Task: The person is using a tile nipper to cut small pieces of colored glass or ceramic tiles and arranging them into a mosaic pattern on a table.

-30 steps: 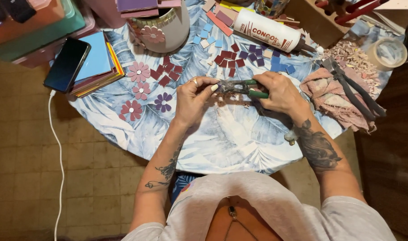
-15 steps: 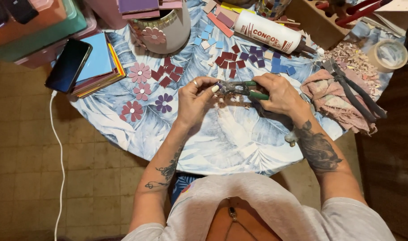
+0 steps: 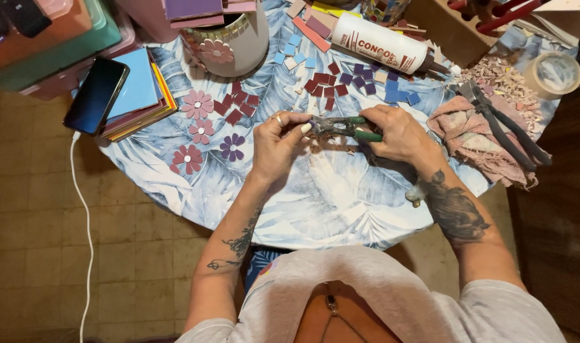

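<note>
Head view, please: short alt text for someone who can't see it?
Seen from above, a person's right hand grips green-handled nippers while the left hand pinches a small piece at their tip, over a round table with a blue leaf-print cloth. Around them lie tile flowers, loose square tiles, a glue bottle, a phone and a rag.

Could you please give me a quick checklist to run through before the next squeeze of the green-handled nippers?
1. Right hand wrapped around the nippers handles: ok.
2. Left hand fingertips pinched at the nipper head: ok.
3. Piece seated between the blades: cannot tell, too small and hidden by the fingers.
4. Fingertips away from the blades: cannot tell.
5. Flower mosaics lying apart from the hands: ok.
6. Phone resting on the tile stack, off the work spot: ok.
</note>
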